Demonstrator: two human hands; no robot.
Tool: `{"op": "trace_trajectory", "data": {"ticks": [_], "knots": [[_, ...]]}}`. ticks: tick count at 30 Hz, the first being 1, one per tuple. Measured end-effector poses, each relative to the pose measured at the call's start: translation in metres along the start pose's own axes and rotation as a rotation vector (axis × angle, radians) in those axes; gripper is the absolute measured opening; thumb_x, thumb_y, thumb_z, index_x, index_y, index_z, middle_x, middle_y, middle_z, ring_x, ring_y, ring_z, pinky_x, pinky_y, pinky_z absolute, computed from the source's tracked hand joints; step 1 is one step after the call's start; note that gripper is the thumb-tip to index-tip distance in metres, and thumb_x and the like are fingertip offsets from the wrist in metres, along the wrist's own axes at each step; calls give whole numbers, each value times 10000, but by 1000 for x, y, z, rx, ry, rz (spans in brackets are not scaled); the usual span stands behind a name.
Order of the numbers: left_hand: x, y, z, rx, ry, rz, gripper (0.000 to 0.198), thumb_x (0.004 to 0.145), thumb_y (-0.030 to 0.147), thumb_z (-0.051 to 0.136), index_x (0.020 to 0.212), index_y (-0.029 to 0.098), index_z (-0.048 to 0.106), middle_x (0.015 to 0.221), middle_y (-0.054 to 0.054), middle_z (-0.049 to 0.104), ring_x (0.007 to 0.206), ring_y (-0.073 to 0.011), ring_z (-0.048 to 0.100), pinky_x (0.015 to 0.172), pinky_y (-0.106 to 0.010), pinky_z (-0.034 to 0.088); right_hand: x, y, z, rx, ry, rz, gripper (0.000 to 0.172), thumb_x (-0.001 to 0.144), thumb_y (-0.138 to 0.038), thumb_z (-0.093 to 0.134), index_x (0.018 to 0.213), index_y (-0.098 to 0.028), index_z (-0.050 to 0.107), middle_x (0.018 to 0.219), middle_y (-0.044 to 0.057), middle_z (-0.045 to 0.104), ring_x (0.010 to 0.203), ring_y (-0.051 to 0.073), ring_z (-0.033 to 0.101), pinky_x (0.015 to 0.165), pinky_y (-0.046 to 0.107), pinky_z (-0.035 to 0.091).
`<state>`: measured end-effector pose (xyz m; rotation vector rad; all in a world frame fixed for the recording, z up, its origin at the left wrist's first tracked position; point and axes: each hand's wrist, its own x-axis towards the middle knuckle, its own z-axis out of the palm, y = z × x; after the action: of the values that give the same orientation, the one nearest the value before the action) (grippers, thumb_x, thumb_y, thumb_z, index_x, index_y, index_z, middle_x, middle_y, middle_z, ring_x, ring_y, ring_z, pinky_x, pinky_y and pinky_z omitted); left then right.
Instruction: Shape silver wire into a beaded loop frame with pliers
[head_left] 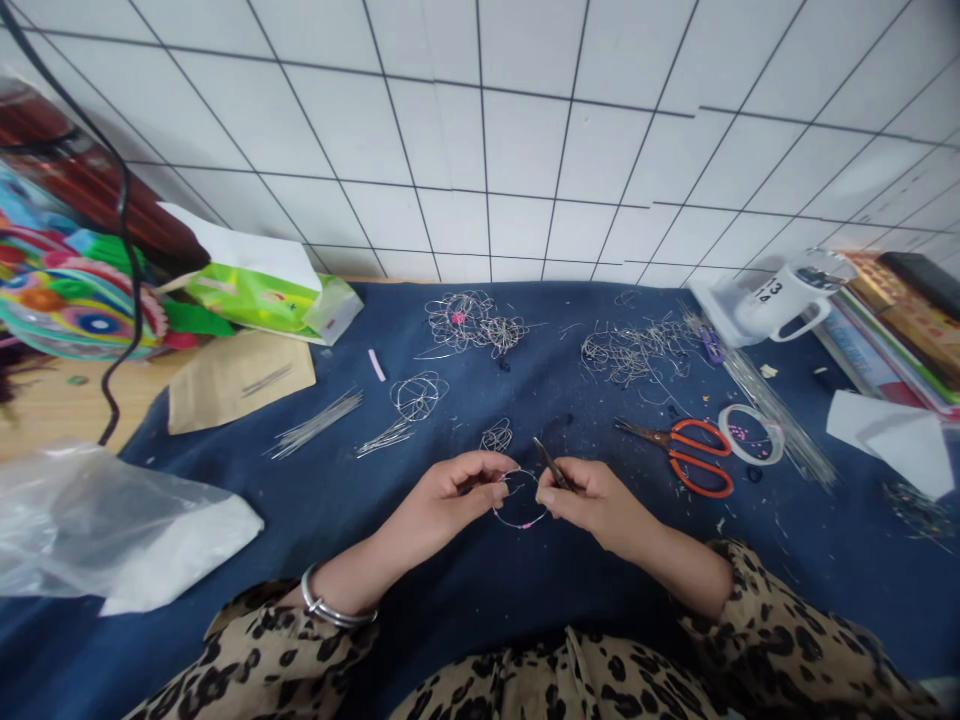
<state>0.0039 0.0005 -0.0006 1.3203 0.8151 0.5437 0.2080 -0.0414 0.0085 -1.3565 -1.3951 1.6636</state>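
Observation:
Between my hands is a thin wire ring (pixel 512 524) with a small pink bit at its lower edge. My left hand (pixel 461 500) pinches the ring's left side between thumb and fingertips. At the ring's right side, my right hand (pixel 592 503) is closed, with thumb and forefinger at the wire. That same hand holds a dark, slim pointed tool (pixel 553 464), which looks like tweezers; its lower part is hidden by the fingers. Just beyond my left fingertips lies a small coil of wire (pixel 496 435) on the dark blue cloth (pixel 480 610).
Orange-handled scissors (pixel 700 458) and a round clear dish (pixel 751 435) with pink beads lie to the right. Tangled wire (pixel 637 352) and bundled wire pieces (pixel 319 424) are spread farther back. A white mug (pixel 787 295) stands back right; a plastic bag (pixel 127 520) lies left.

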Motion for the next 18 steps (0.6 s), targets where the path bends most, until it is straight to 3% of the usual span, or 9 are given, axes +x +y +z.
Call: {"op": "trace_trajectory", "data": {"ticks": [10, 14, 18], "knots": [[-1, -4, -1, -31, 78, 46, 171, 806, 244, 584, 943, 145, 612, 804, -26, 611, 711, -125, 538, 676, -252, 443, -1, -5, 0, 20, -3, 26, 189, 797, -326, 539, 844, -153, 597, 691, -17, 519, 618, 87, 467, 599, 223, 370], [-4, -2, -2, -17, 105, 72, 162, 808, 243, 583, 933, 144, 614, 787, -28, 607, 712, -128, 538, 671, -251, 444, 1, 0, -3, 157, -3, 61, 225, 786, -335, 556, 887, -143, 616, 744, 14, 584, 648, 97, 523, 634, 236, 402], [-6, 1, -1, 6, 57, 99, 138, 810, 239, 579, 898, 142, 622, 796, -33, 603, 724, -133, 543, 680, -255, 450, 3, 5, -3, 355, -7, 148, 259, 795, -350, 541, 935, -139, 595, 780, 44, 626, 610, 91, 543, 575, 224, 392]]}}
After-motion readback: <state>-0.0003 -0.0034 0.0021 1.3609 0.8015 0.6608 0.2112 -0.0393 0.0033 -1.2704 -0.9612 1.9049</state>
